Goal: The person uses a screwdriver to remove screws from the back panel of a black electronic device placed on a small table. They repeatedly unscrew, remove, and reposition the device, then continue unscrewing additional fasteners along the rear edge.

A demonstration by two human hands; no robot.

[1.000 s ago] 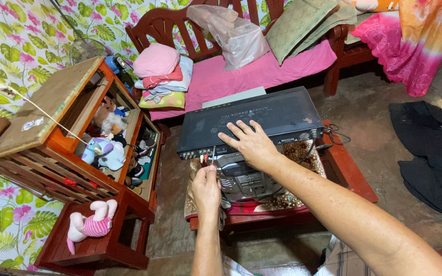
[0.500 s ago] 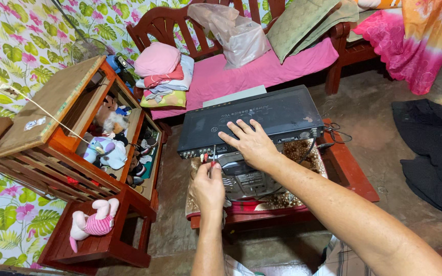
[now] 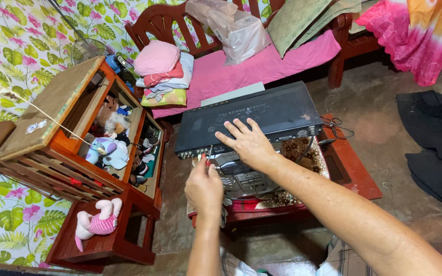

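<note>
Right hand (image 3: 249, 142) lies flat, fingers spread wide, palm down on the lid of a black media player (image 3: 249, 117) w/ nothing gripped; reads as a bracing press so the unit won't slide. Left hand (image 3: 204, 188) is closed in a fist round a small red-handled screwdriver (image 3: 209, 157), shaft up and away from the person, tip at the player's front edge near its left corner; the handle is mostly hidden in the fist, so the exact contact point can't be told. The player sits crosswise on a grey boombox-type radio (image 3: 241, 176), long axis running left-right and a bit tilted, far right end higher in view, front panel facing the person. Both rest on a low red wooden bench (image 3: 351, 176) w/ a patterned cloth (image 3: 305, 151) under them. A cable (image 3: 336, 125) trails off the right end. To the left, a wooden cabinet (image 3: 52, 110) tipped on its side, soft toys inside, and a pink plush (image 3: 95, 225) on a red shelf below. Behind: a wooden settee w/ pink cushion (image 3: 262, 69).
</note>
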